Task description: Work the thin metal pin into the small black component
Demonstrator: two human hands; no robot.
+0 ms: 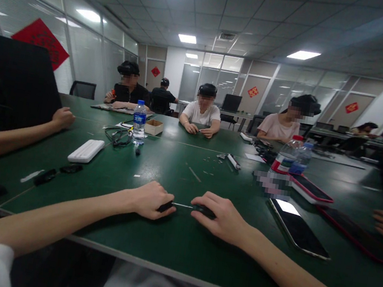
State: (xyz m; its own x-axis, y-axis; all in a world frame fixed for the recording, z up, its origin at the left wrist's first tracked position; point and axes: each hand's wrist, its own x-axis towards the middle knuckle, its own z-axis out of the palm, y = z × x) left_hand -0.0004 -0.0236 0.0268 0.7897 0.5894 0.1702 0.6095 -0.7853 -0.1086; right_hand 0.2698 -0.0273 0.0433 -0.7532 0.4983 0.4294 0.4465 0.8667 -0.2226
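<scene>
My right hand is closed around the black handle of a screwdriver, low over the green table. Its thin metal shaft points left and meets a small dark piece in the closed fingers of my left hand. That piece is mostly covered, so its kind does not show. Both hands are near the table's front edge. To the right of my right hand lies a phone, screen up.
A white power bank, a water bottle with tangled cables and an open box stand left. Right are a red-capped bottle and a red-edged phone. A neighbour's hand rests left; several people sit opposite.
</scene>
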